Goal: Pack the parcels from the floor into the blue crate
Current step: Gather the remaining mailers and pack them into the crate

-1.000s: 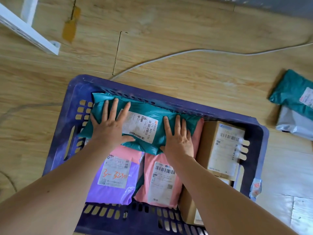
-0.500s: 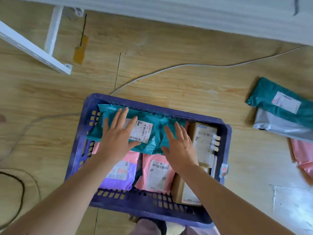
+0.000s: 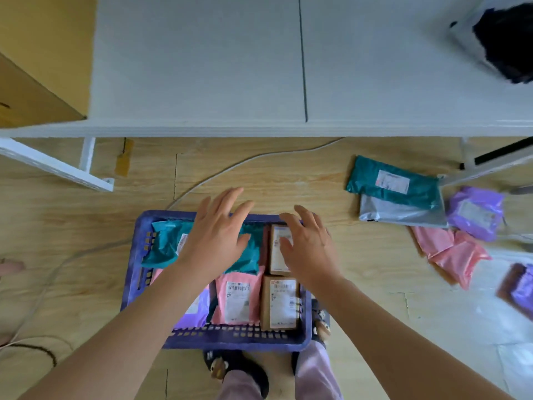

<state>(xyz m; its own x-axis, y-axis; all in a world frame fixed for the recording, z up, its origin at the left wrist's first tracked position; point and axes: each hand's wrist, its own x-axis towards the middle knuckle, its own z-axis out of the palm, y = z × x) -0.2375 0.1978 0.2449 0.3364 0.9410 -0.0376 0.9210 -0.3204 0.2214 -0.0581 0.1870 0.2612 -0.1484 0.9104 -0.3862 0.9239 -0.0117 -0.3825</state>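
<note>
Head view: the left grip [image 3: 216, 238] is released, its fingers spread and straight, and it hovers over the far left part of the blue crate [image 3: 135, 255], grasping nothing. Whether its palm touches the teal parcel [image 3: 164, 246] below it cannot be told. The right grip [image 3: 308, 246] is likewise released with its fingers spread, over the far right corner of the crate and above a brown box [image 3: 275, 255]. The teal parcel lies across the far side of the crate, on top of the others. Nearer in the crate lie a purple parcel [image 3: 196, 310], a pink parcel [image 3: 239, 301] and a second brown box [image 3: 281, 303], side by side from left to right. The crate stands on the wooden floor [image 3: 86, 226], just in front of the person's slippers [image 3: 230, 368]. Well to the right, more parcels lie on the floor: a teal one [image 3: 395, 186] overlapping a grey one [image 3: 403, 212], a purple one [image 3: 476, 215] and pink ones [image 3: 452, 252]. A white table [image 3: 202, 67] stands on the far side.
</note>
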